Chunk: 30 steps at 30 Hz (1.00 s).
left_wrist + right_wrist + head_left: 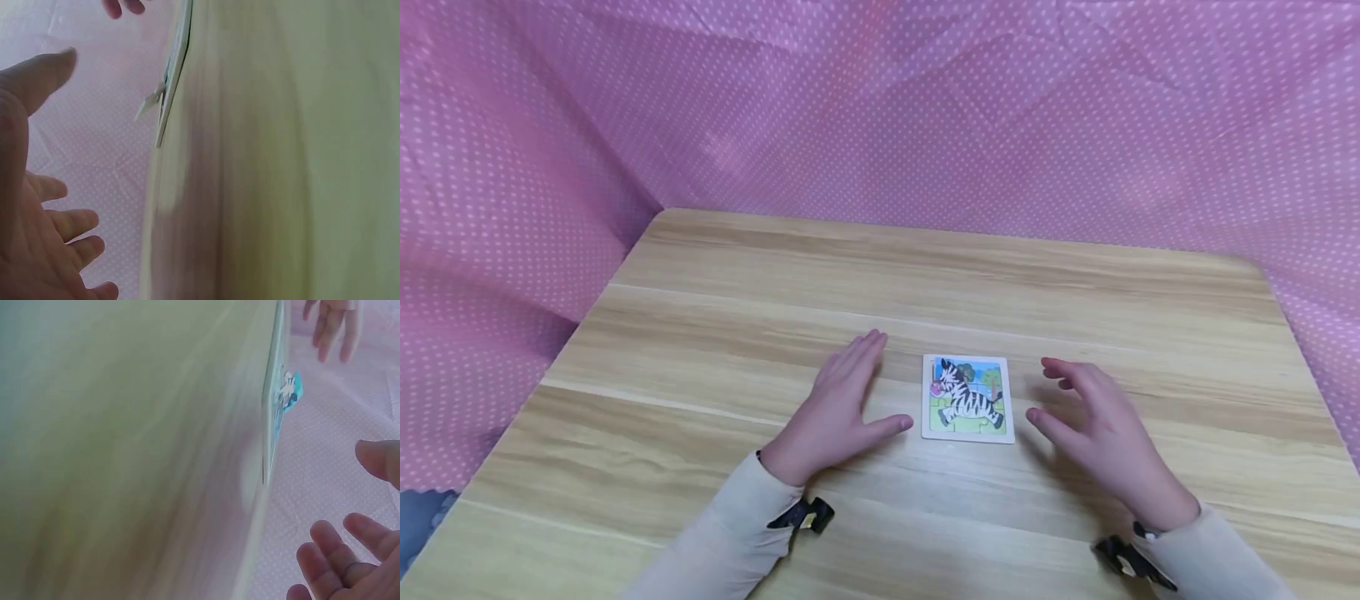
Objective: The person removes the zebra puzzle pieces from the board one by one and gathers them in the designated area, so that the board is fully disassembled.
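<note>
A small square zebra puzzle (pixel 967 397) in a white frame lies flat on the wooden table (pixel 880 275), between my two hands. My left hand (pixel 842 406) is on the table just left of it, fingers straight, thumb pointing toward the puzzle without touching. My right hand (pixel 1090 421) hovers just right of the puzzle, fingers loosely spread, holding nothing. In the left wrist view my left hand (pixel 37 206) shows open, with the puzzle (pixel 172 81) seen edge-on. The right wrist view shows my right hand's fingers (pixel 350 550) relaxed and the puzzle (pixel 278 400) edge-on.
Pink dotted cloth (pixel 880 108) hangs behind and to both sides of the table. Bare wood stretches beyond the puzzle to the far edge. Beige sleeves (pixel 722 533) with black wrist straps cover both forearms.
</note>
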Each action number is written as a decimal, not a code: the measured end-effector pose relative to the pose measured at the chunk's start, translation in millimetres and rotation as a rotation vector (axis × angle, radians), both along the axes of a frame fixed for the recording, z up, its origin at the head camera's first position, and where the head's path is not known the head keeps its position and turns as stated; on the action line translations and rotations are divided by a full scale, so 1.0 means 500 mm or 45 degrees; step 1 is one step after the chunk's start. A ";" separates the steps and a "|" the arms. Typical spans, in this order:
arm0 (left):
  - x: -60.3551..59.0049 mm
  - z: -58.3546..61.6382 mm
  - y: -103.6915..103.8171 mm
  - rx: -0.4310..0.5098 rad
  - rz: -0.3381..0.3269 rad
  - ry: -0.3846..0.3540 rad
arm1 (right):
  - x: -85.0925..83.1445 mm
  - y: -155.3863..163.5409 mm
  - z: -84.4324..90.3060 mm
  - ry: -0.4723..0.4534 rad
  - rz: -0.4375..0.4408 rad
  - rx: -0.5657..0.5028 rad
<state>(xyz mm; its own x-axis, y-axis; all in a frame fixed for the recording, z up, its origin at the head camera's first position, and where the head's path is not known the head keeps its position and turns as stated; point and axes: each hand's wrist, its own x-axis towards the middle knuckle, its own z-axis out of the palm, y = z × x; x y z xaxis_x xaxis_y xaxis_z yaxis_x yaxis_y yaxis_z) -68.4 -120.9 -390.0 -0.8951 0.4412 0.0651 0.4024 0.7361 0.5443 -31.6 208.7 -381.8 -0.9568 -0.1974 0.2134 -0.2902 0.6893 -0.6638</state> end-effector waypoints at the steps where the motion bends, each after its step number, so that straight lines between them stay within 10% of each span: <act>1: -0.001 -0.001 0.003 0.006 -0.008 -0.011 | -0.002 -0.003 0.000 -0.010 0.003 0.002; 30: -0.013 -0.030 0.064 0.008 -0.100 -0.213 | -0.079 -0.098 -0.030 -0.332 0.034 -0.077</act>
